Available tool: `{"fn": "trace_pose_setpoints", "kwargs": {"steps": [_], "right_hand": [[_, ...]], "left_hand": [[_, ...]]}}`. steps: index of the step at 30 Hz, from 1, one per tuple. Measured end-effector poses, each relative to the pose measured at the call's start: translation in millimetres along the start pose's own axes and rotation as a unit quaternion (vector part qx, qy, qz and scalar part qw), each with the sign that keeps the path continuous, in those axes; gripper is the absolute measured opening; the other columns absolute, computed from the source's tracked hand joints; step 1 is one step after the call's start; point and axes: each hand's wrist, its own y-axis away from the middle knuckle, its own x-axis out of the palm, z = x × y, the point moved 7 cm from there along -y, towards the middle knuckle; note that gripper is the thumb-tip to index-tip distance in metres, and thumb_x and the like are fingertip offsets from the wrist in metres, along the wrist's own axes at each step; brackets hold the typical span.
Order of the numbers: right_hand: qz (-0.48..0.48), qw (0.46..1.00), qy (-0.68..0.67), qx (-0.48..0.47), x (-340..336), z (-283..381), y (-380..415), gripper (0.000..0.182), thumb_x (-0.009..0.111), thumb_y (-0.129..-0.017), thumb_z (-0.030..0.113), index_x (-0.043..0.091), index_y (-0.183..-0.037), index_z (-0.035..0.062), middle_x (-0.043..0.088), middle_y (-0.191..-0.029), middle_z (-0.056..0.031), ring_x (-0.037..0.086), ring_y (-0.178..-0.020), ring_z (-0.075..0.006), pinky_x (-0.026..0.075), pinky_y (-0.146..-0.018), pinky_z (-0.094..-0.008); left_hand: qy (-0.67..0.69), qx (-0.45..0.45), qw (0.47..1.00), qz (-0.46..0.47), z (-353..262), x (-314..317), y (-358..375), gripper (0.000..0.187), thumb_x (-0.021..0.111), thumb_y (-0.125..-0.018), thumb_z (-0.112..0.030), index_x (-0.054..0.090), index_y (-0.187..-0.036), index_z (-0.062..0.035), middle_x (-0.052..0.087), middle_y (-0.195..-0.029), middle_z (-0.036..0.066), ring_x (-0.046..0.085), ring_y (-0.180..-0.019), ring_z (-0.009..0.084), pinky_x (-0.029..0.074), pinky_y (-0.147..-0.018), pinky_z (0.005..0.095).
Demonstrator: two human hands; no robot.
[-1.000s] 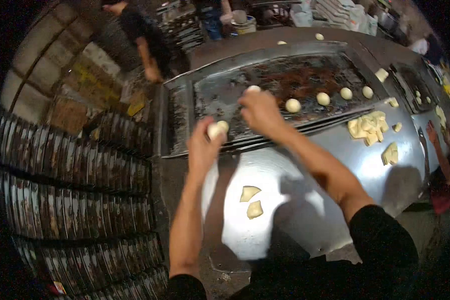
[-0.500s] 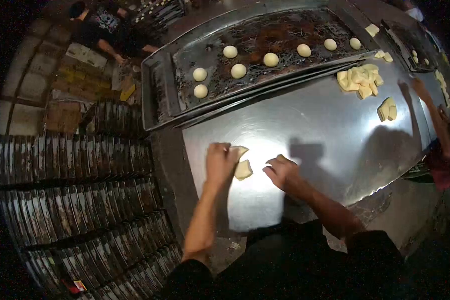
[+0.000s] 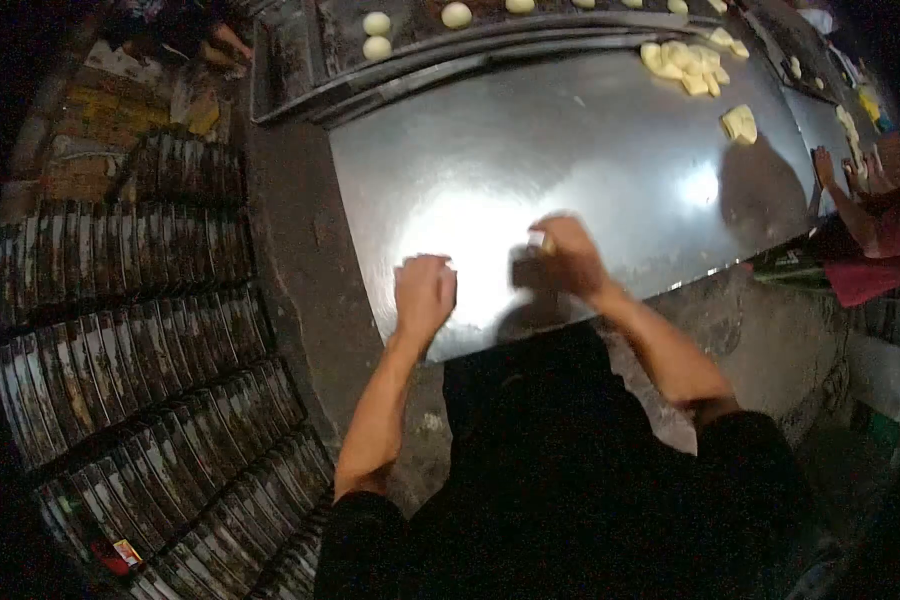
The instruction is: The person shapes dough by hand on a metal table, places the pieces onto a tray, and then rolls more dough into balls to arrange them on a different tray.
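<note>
My left hand [image 3: 425, 297] is curled, knuckles up, on the shiny metal table [image 3: 590, 150] near its front left corner. Whatever lies under its fingers is hidden. To its right, my right hand [image 3: 573, 258] is closed and slightly blurred, with a bit of pale yellow dough [image 3: 548, 244] showing at its fingers. A heap of cut dough pieces [image 3: 684, 66] lies at the table's far right. Nearer to me sits a smaller dough clump [image 3: 739, 124].
A dark baking tray [image 3: 410, 67] with round dough balls [image 3: 456, 14] borders the table's far side. Stacked metal trays [image 3: 120, 320] stand on the left. At right, a co-worker's hand [image 3: 823, 168] rests on the neighbouring work surface.
My view has tipped down. Both hands have come nearer the table's front edge and curled in. The two loose dough pieces by my left hand no longer show.
</note>
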Motion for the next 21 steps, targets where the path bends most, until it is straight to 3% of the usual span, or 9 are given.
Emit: {"fn": "trace_pose_setpoints", "kwargs": {"steps": [2, 4, 6, 8, 12, 14, 16, 19, 21], "right_hand": [[0.241, 0.937, 0.057, 0.248, 50.5, -59.2, 53.8, 0.023, 0.067, -0.08, 0.025, 0.068, -0.087, 0.004, 0.063, -0.074, -0.0138, 0.061, -0.077, -0.0306, 0.049, -0.075, -0.0419], [0.19, 0.982, 0.021, 0.004, -16.8, -11.2, 18.8, 0.018, 0.067, -0.078, 0.025, 0.066, -0.071, 0.0081, 0.06, -0.064, -0.0123, 0.061, -0.067, -0.0282, 0.049, -0.068, -0.0425], [0.254, 0.957, 0.133, 0.049, 18.0, -75.3, 11.4, 0.019, 0.069, -0.075, 0.023, 0.063, -0.064, 0.0084, 0.059, -0.065, -0.0119, 0.06, -0.068, -0.0283, 0.047, -0.063, -0.0428], [-0.022, 0.985, 0.168, -0.025, 18.7, -31.2, -55.5, 0.015, 0.072, -0.072, 0.017, 0.062, -0.077, 0.0074, 0.059, -0.081, -0.0097, 0.055, -0.082, -0.0275, 0.042, -0.071, -0.0409], [0.22, 0.956, 0.176, 0.078, 59.6, -32.2, -34.9, 0.016, 0.069, -0.08, 0.02, 0.062, -0.085, 0.0069, 0.058, -0.085, -0.0117, 0.055, -0.083, -0.0251, 0.041, -0.073, -0.0397], [-0.041, 0.883, -0.327, 0.334, 29.0, -68.8, 28.3, 0.024, 0.062, -0.079, 0.026, 0.061, -0.061, 0.0093, 0.06, -0.066, -0.0155, 0.058, -0.066, -0.0294, 0.043, -0.061, -0.045], [0.352, 0.916, 0.141, 0.129, -28.6, -41.6, 7.9, 0.024, 0.06, -0.077, 0.024, 0.059, -0.06, 0.0073, 0.063, -0.069, -0.0173, 0.061, -0.069, -0.0284, 0.043, -0.058, -0.0459], [0.173, 0.958, 0.142, 0.178, 11.7, -82.8, -34.8, 0.02, 0.062, -0.077, 0.023, 0.059, -0.069, 0.0054, 0.061, -0.074, -0.016, 0.058, -0.071, -0.0298, 0.043, -0.061, -0.0453], [-0.058, 0.978, 0.196, -0.048, 20.5, -22.6, -91.4, 0.014, 0.065, -0.074, 0.015, 0.056, -0.081, 0.0066, 0.053, -0.079, -0.0145, 0.051, -0.076, -0.0332, 0.039, -0.065, -0.0436]], "left_hand": [[-0.061, 0.073, 0.993, 0.071, 6.9, 1.3, 10.0, 0.013, 0.068, -0.079, -0.013, 0.063, -0.089, -0.0062, 0.061, -0.085, 0.015, 0.057, -0.086, 0.0328, 0.041, -0.077, 0.0459], [-0.072, 0.105, 0.991, 0.04, 31.7, -12.8, 3.8, 0.014, 0.07, -0.077, -0.014, 0.06, -0.086, -0.0081, 0.06, -0.084, 0.012, 0.056, -0.084, 0.0316, 0.04, -0.076, 0.0464], [-0.088, 0.096, 0.991, -0.033, 38.9, -5.8, -32.5, 0.016, 0.07, -0.076, -0.014, 0.059, -0.087, -0.0087, 0.058, -0.083, 0.01, 0.055, -0.082, 0.0303, 0.039, -0.075, 0.0457], [-0.029, -0.007, 0.997, -0.071, 26.7, 8.5, -76.2, 0.018, 0.07, -0.076, -0.016, 0.058, -0.087, -0.0077, 0.059, -0.082, 0.01, 0.055, -0.081, 0.0308, 0.039, -0.075, 0.0459], [0.007, 0.001, 0.997, 0.073, -12.7, 34.4, -55.3, 0.015, 0.059, -0.081, -0.014, 0.063, -0.091, -0.0042, 0.062, -0.084, 0.016, 0.058, -0.083, 0.0352, 0.042, -0.074, 0.0456], [-0.014, 0.106, 0.988, 0.113, -1.4, 25.1, -7.7, 0.012, 0.062, -0.084, -0.015, 0.063, -0.091, -0.0053, 0.059, -0.083, 0.013, 0.056, -0.08, 0.0321, 0.042, -0.073, 0.0462], [-0.052, 0.091, 0.98, 0.169, 37.1, 15.5, 2.9, 0.009, 0.063, -0.084, -0.014, 0.062, -0.09, -0.0074, 0.059, -0.083, 0.011, 0.055, -0.081, 0.0298, 0.041, -0.075, 0.0444], [-0.053, 0.024, 0.998, -0.007, 27.8, 22.6, -63.8, 0.015, 0.064, -0.081, -0.014, 0.062, -0.094, -0.0066, 0.061, -0.083, 0.012, 0.056, -0.081, 0.0305, 0.041, -0.074, 0.045], [-0.024, -0.029, 0.999, 0.002, 2.6, 38.5, -89.7, 0.022, 0.063, -0.081, -0.014, 0.062, -0.102, -0.0055, 0.061, -0.084, 0.014, 0.057, -0.086, 0.0327, 0.041, -0.075, 0.0456]]}}
